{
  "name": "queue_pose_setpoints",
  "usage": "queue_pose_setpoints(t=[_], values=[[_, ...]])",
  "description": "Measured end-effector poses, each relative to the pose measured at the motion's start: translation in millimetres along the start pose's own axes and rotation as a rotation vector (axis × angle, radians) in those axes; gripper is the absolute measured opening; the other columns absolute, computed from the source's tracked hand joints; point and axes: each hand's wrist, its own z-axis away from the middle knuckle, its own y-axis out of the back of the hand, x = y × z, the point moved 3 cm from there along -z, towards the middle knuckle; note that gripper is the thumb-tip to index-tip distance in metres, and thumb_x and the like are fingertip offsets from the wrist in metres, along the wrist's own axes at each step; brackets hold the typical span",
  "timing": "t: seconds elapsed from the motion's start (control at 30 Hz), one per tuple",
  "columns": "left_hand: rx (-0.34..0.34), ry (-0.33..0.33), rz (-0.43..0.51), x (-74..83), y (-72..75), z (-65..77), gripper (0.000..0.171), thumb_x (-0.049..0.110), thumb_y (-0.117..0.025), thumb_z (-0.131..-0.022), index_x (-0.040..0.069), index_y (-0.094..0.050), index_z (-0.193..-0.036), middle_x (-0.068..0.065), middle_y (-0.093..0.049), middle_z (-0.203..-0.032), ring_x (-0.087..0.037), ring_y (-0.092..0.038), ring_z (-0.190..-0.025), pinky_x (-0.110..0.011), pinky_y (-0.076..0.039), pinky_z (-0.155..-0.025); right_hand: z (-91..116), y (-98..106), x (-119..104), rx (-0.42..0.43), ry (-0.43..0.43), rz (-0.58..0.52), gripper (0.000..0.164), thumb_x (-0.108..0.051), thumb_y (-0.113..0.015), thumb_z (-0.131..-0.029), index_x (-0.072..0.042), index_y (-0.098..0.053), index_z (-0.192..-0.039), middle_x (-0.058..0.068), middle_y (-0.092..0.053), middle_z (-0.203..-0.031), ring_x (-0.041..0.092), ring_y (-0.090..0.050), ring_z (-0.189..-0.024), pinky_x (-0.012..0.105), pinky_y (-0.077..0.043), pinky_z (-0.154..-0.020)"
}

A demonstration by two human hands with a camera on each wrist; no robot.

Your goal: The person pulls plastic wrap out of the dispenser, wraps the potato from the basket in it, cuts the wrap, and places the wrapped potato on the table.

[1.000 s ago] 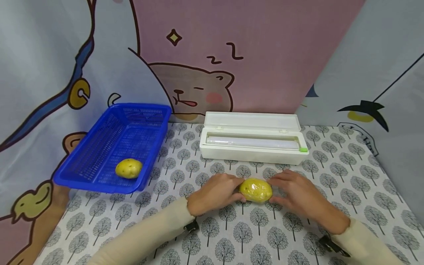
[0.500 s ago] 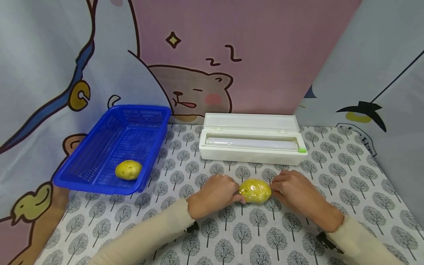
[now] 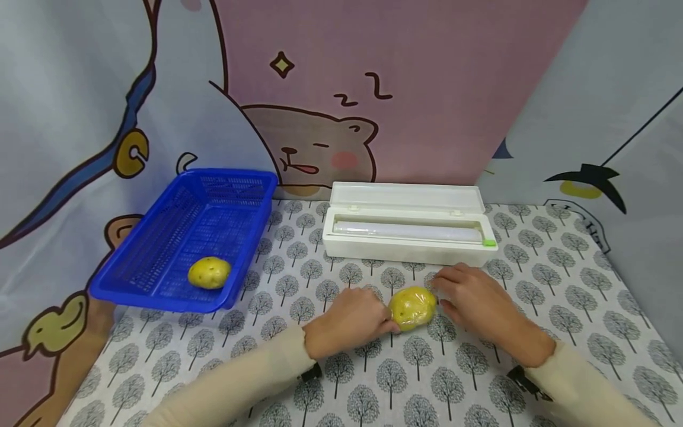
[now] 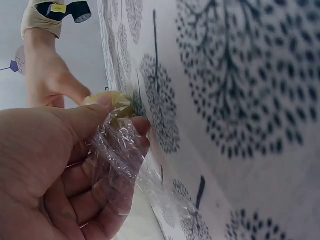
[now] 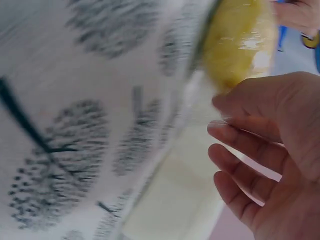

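Observation:
A yellow potato (image 3: pixel 413 308) wrapped in clear cling film lies on the cloth between the two hands. My left hand (image 3: pixel 349 320) is at its left end. In the left wrist view, that hand's thumb and curled fingers grip a gathered tail of cling film (image 4: pixel 117 150) beside the potato. My right hand (image 3: pixel 480 308) is at the potato's right end. In the right wrist view, its thumb is close against the potato's tip, and the fingers are loosely bent and spread, with a small gap from the thumb; a thin wisp of film shows there.
A blue plastic basket (image 3: pixel 256 237) at the left holds a second potato (image 3: pixel 209 273). Behind the hands sits a white cling film box (image 3: pixel 411 252), lid up, a film roll (image 3: pixel 405 231) inside. A printed curtain (image 3: pixel 427 89) hangs behind the tree-patterned cloth (image 3: pixel 395 379).
The right hand's fingers drew together at the potato's right end, then spread apart. The wrapped potato has turned slightly, its right end tilting away. The left hand stays at the left end, shifted slightly nearer.

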Motion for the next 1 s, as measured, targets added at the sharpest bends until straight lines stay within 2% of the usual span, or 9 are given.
queue_pose_setpoints(t=[0.1, 0.27, 0.37, 0.53, 0.7, 0.8, 0.9, 0.97, 1.0], values=[[0.013, -0.011, 0.004, 3.4, -0.6, -0.9, 0.044, 0.047, -0.073, -0.107, 0.021, -0.071, -0.071, 0.014, -0.051, -0.059, 0.000, -0.043, -0.053, -0.013, -0.040, -0.051, 3.7, 9.4, -8.3, 0.027, -0.062, -0.018, 0.043, -0.004, -0.094, -0.078, -0.005, -0.081, -0.118, 0.015, -0.078, -0.115, 0.036, -0.074, -0.104, 0.056, -0.064, -0.089], [0.027, -0.033, 0.002, 10.3, -1.2, -2.6, 0.056, 0.043, -0.070, -0.109, 0.022, -0.054, -0.060, 0.013, -0.045, -0.055, 0.000, -0.039, -0.048, -0.012, -0.036, -0.047, 8.5, 12.8, -22.5, 0.019, -0.146, -0.127, 0.041, -0.024, -0.092, -0.090, -0.008, -0.079, -0.125, 0.005, -0.078, -0.093, 0.018, -0.072, -0.075, 0.036, -0.062, -0.064], [0.042, -0.059, 0.009, 15.2, -0.8, -3.3, 0.058, 0.041, -0.067, -0.111, 0.023, -0.048, -0.059, 0.013, -0.043, -0.053, 0.001, -0.036, -0.046, -0.011, -0.034, -0.046, 10.1, 8.0, -27.2, -0.008, -0.146, -0.171, 0.050, -0.029, -0.092, -0.090, -0.009, -0.076, -0.133, 0.007, -0.079, -0.095, 0.014, -0.071, -0.071, 0.031, -0.061, -0.061], [0.045, -0.097, 0.075, 21.3, -0.1, -3.9, 0.054, 0.037, -0.068, -0.110, 0.023, -0.048, -0.062, 0.015, -0.041, -0.053, 0.003, -0.035, -0.045, -0.010, -0.033, -0.045, 12.5, 2.4, -26.3, -0.008, -0.114, -0.171, 0.060, -0.028, -0.096, -0.086, -0.013, -0.074, -0.140, 0.019, -0.080, -0.115, 0.026, -0.078, -0.080, 0.047, -0.068, -0.072], [0.020, -0.164, 0.282, 19.8, 6.1, 0.6, 0.045, 0.032, -0.069, -0.110, 0.023, -0.055, -0.068, 0.016, -0.045, -0.055, 0.005, -0.038, -0.047, -0.010, -0.036, -0.046, 13.5, 1.9, -20.8, 0.007, -0.079, -0.179, 0.060, -0.022, -0.097, -0.084, -0.014, -0.076, -0.140, 0.016, -0.080, -0.113, 0.025, -0.077, -0.079, 0.048, -0.068, -0.074], [0.024, -0.200, 0.371, 14.3, 11.6, 5.4, 0.030, 0.024, -0.068, -0.109, 0.018, -0.073, -0.080, 0.015, -0.054, -0.062, 0.006, -0.038, -0.050, -0.010, -0.037, -0.048, 13.2, 2.0, -18.6, 0.006, -0.057, -0.188, 0.059, -0.020, -0.097, -0.084, -0.015, -0.076, -0.139, 0.014, -0.080, -0.109, 0.021, -0.075, -0.076, 0.043, -0.067, -0.070], [0.051, -0.204, 0.352, 7.5, 14.5, 8.6, 0.011, 0.018, -0.073, -0.106, 0.014, -0.083, -0.104, 0.008, -0.073, -0.085, 0.006, -0.043, -0.057, -0.008, -0.039, -0.052, 12.6, 1.6, -16.6, 0.008, -0.038, -0.216, 0.060, -0.020, -0.097, -0.083, -0.015, -0.076, -0.139, 0.010, -0.078, -0.104, 0.013, -0.070, -0.072, 0.035, -0.065, -0.066], [0.084, -0.207, 0.295, 3.8, 14.8, 9.4, 0.021, 0.017, -0.079, -0.102, 0.013, -0.081, -0.122, 0.003, -0.076, -0.107, 0.004, -0.049, -0.066, -0.006, -0.043, -0.060, 11.8, 0.6, -14.6, 0.005, -0.028, -0.245, 0.060, -0.020, -0.097, -0.083, -0.015, -0.076, -0.139, 0.006, -0.077, -0.101, 0.005, -0.064, -0.069, 0.029, -0.062, -0.063], [0.101, -0.211, 0.269, 2.7, 14.5, 9.3, 0.025, 0.016, -0.081, -0.100, 0.014, -0.080, -0.125, 0.000, -0.076, -0.117, 0.002, -0.053, -0.071, -0.007, -0.044, -0.064, 11.6, -0.2, -13.0, 0.008, -0.017, -0.258, 0.059, -0.020, -0.096, -0.084, -0.014, -0.076, -0.139, 0.005, -0.076, -0.100, 0.002, -0.060, -0.068, 0.026, -0.059, -0.061]])
